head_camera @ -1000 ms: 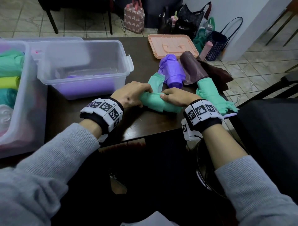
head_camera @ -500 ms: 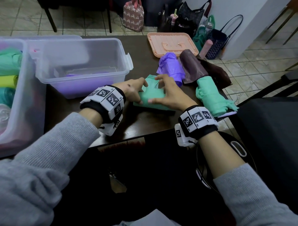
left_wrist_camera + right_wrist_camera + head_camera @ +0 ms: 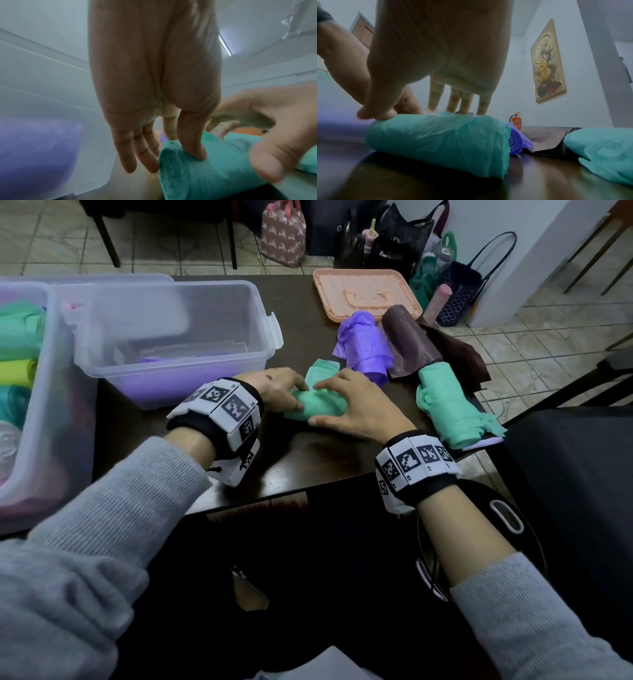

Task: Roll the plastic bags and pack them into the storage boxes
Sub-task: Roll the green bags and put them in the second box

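A half-rolled green plastic bag (image 3: 317, 407) lies on the dark table (image 3: 308, 460), with its loose end pointing away from me. Both hands press on it with straight fingers. My left hand (image 3: 284, 392) covers its left end, and in the left wrist view the thumb (image 3: 193, 146) pushes into the green roll (image 3: 205, 173). My right hand (image 3: 346, 402) spreads over the right part, fingers reaching past the green roll (image 3: 440, 140). A clear storage box (image 3: 267, 313) stands just left of the hands, with a purple bag (image 3: 164, 390) at its bottom.
A bigger clear box (image 3: 51, 405) at the far left holds several coloured rolls. Right of the hands lie a purple roll (image 3: 366, 350), a brown roll (image 3: 411, 347) and a green roll (image 3: 448, 405) near the table's right edge. A peach lid (image 3: 366, 292) lies behind them. A black chair (image 3: 565, 474) stands at the right.
Both hands went from curled round the green bag to flat on top of it and pushed it away from me. The roll has grown thicker and the loose end shorter.
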